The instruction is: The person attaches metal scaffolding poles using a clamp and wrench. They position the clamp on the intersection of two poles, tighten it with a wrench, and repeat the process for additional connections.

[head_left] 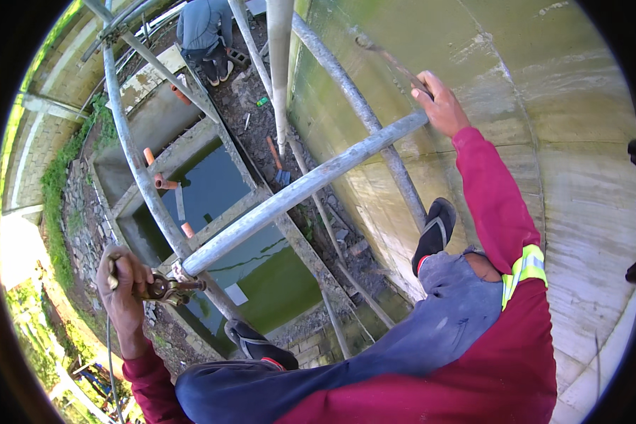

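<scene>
My left hand (126,300) is closed around a rusty scaffold clamp (165,288) with a bolt sticking out, just beside the left end of a grey scaffold pipe (311,185). This pipe runs up across the middle to the right. Beyond its upper right end, my right hand (442,106) is closed on a long metal wrench (394,63), whose ring-like far end points up and left near the wall. A slanted pipe (360,106) crosses behind the long pipe, and another upright pipe (131,145) passes close to the clamp.
Far below lies a concrete tank (261,194) holding green water, with orange pipe stubs (164,182). A shovel (281,175) lies on dirt beside it. A person (206,35) bends over at the top. A tall wall (487,141) rises at right. My sandalled feet (437,230) are by the scaffold pipes.
</scene>
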The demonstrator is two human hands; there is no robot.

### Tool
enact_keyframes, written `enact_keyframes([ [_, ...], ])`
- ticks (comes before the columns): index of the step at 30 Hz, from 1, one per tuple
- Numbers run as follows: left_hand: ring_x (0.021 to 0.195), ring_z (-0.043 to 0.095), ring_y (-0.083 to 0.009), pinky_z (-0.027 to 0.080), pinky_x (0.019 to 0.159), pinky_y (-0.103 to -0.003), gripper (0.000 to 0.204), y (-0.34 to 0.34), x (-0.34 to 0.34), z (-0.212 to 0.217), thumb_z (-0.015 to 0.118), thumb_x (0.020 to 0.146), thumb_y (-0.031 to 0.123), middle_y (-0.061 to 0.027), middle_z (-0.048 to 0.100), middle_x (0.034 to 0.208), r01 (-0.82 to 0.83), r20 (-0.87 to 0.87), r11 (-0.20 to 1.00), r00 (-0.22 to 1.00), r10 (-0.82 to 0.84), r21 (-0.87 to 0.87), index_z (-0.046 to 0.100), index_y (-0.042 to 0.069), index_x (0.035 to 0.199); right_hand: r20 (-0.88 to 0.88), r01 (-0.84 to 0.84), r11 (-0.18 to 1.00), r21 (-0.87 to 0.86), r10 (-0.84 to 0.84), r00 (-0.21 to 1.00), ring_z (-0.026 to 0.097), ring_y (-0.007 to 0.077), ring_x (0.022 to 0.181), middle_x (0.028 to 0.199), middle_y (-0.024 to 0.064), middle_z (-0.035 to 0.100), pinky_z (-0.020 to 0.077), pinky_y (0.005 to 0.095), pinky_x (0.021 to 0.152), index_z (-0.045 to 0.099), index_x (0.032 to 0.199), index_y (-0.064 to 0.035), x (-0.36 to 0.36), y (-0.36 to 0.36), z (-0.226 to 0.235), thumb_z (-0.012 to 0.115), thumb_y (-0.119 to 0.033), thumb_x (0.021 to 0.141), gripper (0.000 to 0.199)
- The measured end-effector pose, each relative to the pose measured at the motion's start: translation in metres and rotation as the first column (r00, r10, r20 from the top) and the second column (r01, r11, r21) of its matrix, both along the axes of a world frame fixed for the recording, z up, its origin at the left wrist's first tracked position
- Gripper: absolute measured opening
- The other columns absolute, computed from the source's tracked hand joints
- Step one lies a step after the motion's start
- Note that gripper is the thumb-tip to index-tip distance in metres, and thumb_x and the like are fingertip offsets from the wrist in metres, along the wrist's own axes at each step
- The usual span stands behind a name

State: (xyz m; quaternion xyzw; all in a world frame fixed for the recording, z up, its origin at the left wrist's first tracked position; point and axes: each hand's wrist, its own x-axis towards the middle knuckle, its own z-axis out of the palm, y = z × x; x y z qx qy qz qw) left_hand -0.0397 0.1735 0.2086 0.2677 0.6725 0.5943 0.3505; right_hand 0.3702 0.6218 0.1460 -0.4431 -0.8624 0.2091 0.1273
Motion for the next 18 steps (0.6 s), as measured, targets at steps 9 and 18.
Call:
enact_keyframes([
  [9, 0.057, 0.055, -0.0147, 0.042, 0.053, -0.033, 0.008, 0.144, 0.143, -0.061, 0.064, 0.088, 0.000, -0.0060, 0.059, 0.080, 0.529, 0.057, 0.591, 0.772, -0.633, -0.610, 0.059, 0.000, 0.094, -0.170, 0.202, 0.881, -0.429, -0.298, 0.939, 0.039, 0.0125, 0.062, 0.064, 0.0019, 0.044, 0.0366, 0.0359, 0.057, 0.055, 0.078, -0.0020, 0.127, -0.051, -0.119, 0.066, -0.031, 0.095, 0.035],
  [18, 0.053, 0.060, -0.0102, 0.049, 0.053, -0.028, 0.019, 0.224, 0.168, -0.025, 0.066, 0.096, 0.015, -0.0032, 0.059, 0.071, 0.235, -0.023, 0.841, 0.959, -0.281, -0.487, 0.057, -0.001, 0.090, -0.145, -0.123, 0.908, -0.400, 0.069, 0.987, 0.065, 0.0423, 0.080, 0.083, 0.0224, 0.066, 0.0494, 0.0468, 0.069, 0.065, 0.097, -0.0022, 0.086, 0.007, -0.122, 0.064, -0.036, 0.093, 0.034],
])
